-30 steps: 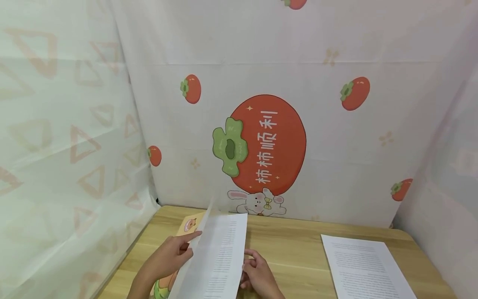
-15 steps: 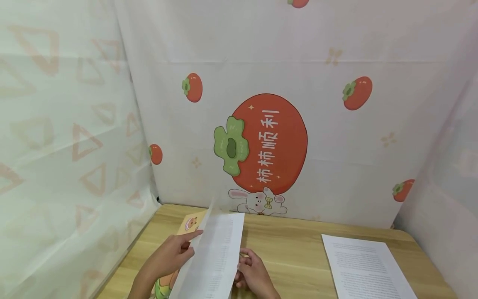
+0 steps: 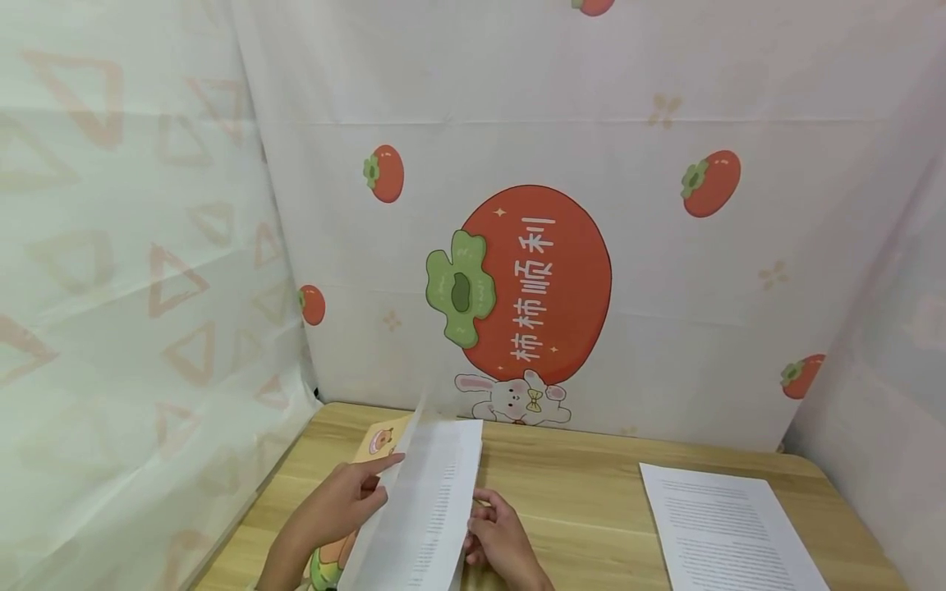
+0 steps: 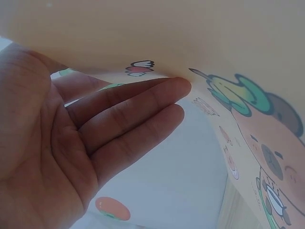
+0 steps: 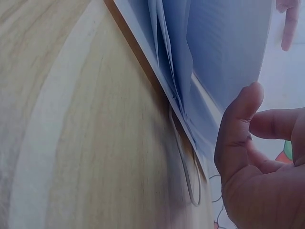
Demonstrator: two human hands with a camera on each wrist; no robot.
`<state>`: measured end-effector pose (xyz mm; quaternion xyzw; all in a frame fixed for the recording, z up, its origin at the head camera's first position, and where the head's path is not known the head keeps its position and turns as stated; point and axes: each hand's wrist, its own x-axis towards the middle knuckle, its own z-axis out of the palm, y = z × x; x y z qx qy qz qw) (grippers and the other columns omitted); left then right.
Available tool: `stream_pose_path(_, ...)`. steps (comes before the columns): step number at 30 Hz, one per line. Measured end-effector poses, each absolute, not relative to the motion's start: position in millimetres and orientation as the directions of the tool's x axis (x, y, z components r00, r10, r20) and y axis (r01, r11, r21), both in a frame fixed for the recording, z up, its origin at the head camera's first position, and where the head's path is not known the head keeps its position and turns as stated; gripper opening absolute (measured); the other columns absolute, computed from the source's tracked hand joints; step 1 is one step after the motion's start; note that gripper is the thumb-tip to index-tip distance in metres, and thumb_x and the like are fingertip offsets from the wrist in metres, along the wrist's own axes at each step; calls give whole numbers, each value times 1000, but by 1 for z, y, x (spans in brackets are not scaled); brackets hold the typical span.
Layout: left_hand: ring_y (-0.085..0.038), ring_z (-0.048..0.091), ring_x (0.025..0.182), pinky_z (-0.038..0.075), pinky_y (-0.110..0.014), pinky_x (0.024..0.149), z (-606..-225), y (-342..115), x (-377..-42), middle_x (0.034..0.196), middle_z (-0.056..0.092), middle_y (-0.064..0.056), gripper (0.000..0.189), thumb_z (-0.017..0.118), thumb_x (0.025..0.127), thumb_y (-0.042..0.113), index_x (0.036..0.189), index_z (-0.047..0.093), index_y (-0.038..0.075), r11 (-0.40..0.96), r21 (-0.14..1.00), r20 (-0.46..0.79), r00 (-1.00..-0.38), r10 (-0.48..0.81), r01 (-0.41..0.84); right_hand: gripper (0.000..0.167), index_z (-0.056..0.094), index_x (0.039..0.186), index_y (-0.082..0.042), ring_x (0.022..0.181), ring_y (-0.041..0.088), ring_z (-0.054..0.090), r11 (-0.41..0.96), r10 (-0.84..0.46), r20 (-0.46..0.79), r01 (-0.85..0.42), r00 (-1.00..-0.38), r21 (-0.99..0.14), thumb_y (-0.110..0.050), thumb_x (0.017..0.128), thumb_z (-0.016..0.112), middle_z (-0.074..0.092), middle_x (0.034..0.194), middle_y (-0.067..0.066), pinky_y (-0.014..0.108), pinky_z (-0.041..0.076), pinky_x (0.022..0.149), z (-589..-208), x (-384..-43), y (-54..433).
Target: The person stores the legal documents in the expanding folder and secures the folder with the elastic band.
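A folder with a yellow cartoon-printed cover [image 3: 377, 443] lies open at the left of the table, its white leaves standing partly raised. My left hand [image 3: 340, 501] is at the raised left leaf, index finger stretched along it. In the left wrist view, the fairly straight fingers [image 4: 138, 114] touch the underside of the cover [image 4: 267, 129]. A printed sheet [image 3: 439, 492] faces me inside the folder. At its right edge my right hand [image 3: 502, 538] pinches a leaf between thumb and bent fingers; the right wrist view shows the thumb against the leaf [image 5: 228, 43].
Another printed sheet [image 3: 727, 525] lies flat on the wooden table [image 3: 576, 509] at the right. A thin looped cord [image 5: 190, 181] hangs by the folder's lower edge. Persimmon-printed cloth [image 3: 650, 287] stands behind the table, with more cloth [image 3: 140, 287] at the left.
The right hand and the printed sheet's right edge have shifted slightly left. My left hand stays at the raised leaf. The head view has drifted a little.
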<state>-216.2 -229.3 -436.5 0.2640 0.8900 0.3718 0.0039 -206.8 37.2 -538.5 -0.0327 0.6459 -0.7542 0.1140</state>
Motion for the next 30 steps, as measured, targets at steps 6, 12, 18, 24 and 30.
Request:
stream_pose_path(6,1,20,49,28,-19,50,-437,-229,-216,55,26,15,47,57,97,-1,144,60,3,585,655,205,-858,470,477,48,52,138,4,69,19,62,-141,-193,-103,132,-976,-981,3,90,56,52,102,11,27,54,55,-538,-207,32)
stream_pose_path(12,1,20,49,27,-19,50,-435,-228,-215,55,27,14,47,57,97,-1,144,60,4,597,646,203,-861,467,476,54,51,142,1,70,20,62,-130,-172,-108,131,-979,-983,3,88,57,53,107,14,28,54,56,-539,-209,28)
stream_pose_path(18,1,20,49,27,-19,49,-434,-227,-215,55,27,14,47,57,97,-1,144,60,3,600,642,201,-860,470,478,64,43,149,0,71,21,62,-119,-163,-107,127,-981,-985,3,88,59,52,109,15,28,53,55,-540,-211,24)
stream_pose_path(24,1,21,48,29,-19,49,-435,-227,-216,55,28,14,47,57,98,-1,144,60,3,595,648,198,-859,473,477,69,38,154,-2,70,20,62,-131,-179,-102,127,-978,-983,6,89,59,50,108,15,28,54,55,-538,-210,21)
stream_pose_path(30,1,21,48,28,-18,49,-435,-228,-216,55,28,15,46,57,97,-1,144,61,3,598,637,204,-855,478,486,73,36,156,-3,70,21,63,-113,-173,-110,131,-979,-985,6,88,59,49,110,15,30,55,57,-539,-212,17)
